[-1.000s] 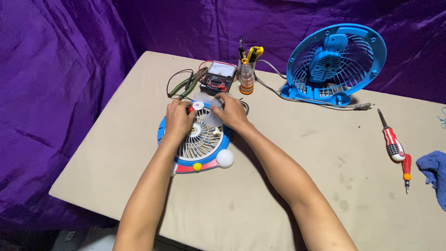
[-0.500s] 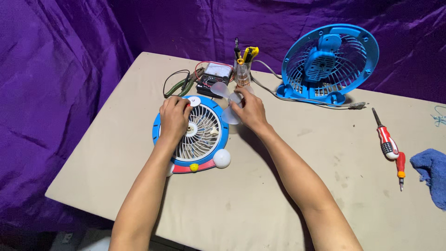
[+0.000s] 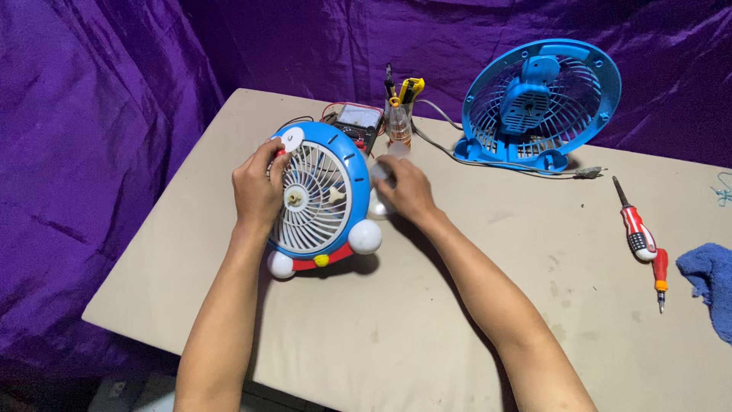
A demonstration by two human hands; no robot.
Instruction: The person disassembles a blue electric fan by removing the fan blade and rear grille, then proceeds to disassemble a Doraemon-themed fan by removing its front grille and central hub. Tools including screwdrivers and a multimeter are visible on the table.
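We take the small blue fan point(image 3: 316, 198) as the landmark. It stands tilted on the beige table point(image 3: 427, 336), its white grille facing up toward the camera and its two white ball feet at the near side.

Our left hand point(image 3: 258, 191) closes around the fan's left rim, fingers curled over the edge of the grille beside the white round ear piece. Our right hand point(image 3: 404, 191) is just beside the fan's right rim and touches it there; its fingers are bent, but we cannot tell whether they hold anything, since the fingertips are blurred.

Just behind the fan lies a multimeter point(image 3: 358, 122) with red and black leads, and next to it a clear cup of tools point(image 3: 400, 114). Farther right of the fan, well apart, a larger blue fan point(image 3: 541, 103) stands upright with its cable trailing on the table. Two red-handled screwdrivers point(image 3: 640, 236) and a blue cloth point(image 3: 709, 282) lie near the table's right edge.

Bare tabletop extends in front of the fan to the near edge. Purple fabric point(image 3: 99, 152) surrounds the table.
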